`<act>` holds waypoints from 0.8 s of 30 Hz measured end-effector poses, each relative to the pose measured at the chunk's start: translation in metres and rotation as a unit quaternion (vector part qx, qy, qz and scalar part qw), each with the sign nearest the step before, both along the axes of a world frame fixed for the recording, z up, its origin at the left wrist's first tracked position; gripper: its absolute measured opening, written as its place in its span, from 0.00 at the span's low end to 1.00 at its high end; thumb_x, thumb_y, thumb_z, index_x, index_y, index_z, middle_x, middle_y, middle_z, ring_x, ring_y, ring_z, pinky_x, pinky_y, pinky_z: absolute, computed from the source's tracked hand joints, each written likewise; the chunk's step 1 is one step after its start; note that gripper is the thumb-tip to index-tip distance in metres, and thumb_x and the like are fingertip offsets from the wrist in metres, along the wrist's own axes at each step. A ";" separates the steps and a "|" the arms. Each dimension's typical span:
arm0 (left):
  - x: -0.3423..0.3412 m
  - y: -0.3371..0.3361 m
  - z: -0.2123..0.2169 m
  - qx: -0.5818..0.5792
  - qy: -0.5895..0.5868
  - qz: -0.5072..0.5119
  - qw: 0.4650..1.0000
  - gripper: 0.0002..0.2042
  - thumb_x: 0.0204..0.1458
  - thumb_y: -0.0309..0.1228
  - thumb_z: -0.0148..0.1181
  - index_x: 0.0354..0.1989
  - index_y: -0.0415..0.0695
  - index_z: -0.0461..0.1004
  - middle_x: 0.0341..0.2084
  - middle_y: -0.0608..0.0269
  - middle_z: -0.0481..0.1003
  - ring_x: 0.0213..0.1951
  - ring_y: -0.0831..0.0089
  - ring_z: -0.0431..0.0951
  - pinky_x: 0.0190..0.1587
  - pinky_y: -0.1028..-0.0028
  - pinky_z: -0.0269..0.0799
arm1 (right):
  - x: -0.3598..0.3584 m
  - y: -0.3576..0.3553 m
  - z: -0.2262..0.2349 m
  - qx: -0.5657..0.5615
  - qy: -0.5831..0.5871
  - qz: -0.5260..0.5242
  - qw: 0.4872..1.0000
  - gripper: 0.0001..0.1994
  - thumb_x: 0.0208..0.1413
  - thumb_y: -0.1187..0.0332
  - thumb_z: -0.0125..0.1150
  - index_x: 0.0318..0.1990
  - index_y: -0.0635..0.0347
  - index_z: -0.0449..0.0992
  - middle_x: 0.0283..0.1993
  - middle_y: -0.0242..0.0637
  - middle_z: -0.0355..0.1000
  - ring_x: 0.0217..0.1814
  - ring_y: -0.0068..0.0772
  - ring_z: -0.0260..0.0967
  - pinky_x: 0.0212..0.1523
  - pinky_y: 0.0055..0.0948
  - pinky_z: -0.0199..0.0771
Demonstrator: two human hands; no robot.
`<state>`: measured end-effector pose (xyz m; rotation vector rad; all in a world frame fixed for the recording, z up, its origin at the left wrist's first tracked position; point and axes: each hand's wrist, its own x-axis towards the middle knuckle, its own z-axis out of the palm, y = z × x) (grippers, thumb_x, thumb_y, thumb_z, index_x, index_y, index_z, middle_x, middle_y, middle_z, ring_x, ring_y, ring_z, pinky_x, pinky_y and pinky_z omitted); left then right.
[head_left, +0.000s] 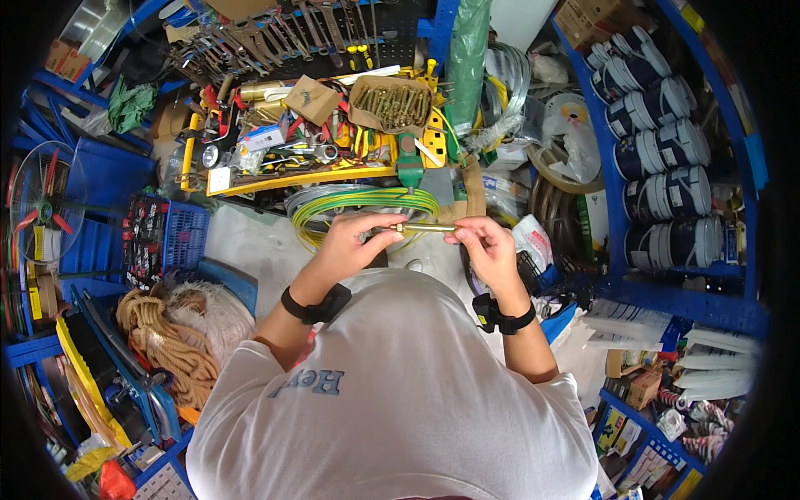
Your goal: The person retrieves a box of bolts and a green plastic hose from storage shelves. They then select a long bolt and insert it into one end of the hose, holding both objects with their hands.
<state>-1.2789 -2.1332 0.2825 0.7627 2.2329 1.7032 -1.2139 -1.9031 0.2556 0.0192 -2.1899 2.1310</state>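
A long brass-coloured bolt [429, 227] lies level in front of my chest, held between both hands. My left hand [354, 243] pinches its left end, where a nut or head shows. The thumb and fingertips of my right hand [490, 252] close on its right end. Just beyond my hands rests a coil of green and yellow wire [367, 198]. Farther off, a cardboard box [364, 121] full of similar bolts sits on a yellow-edged bench [308, 177] cluttered with tools.
Wrenches [267, 37] hang in rows behind the bench, and a green vise [409, 162] is fixed at its front. Paint cans [662, 146] fill the blue rack on the right. To the left are a fan [50, 204], a blue basket [190, 236] and coiled rope [167, 342].
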 end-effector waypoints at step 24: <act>-0.002 0.001 0.002 0.003 0.016 0.002 1.000 0.12 0.43 0.24 0.61 0.38 0.39 0.75 0.34 0.55 0.77 0.34 0.68 0.78 0.39 0.75 0.71 | -0.002 0.001 0.003 0.011 0.030 0.018 0.999 0.07 0.52 0.79 0.53 0.40 0.70 0.68 0.33 0.41 0.73 0.37 0.29 0.73 0.41 0.23 0.71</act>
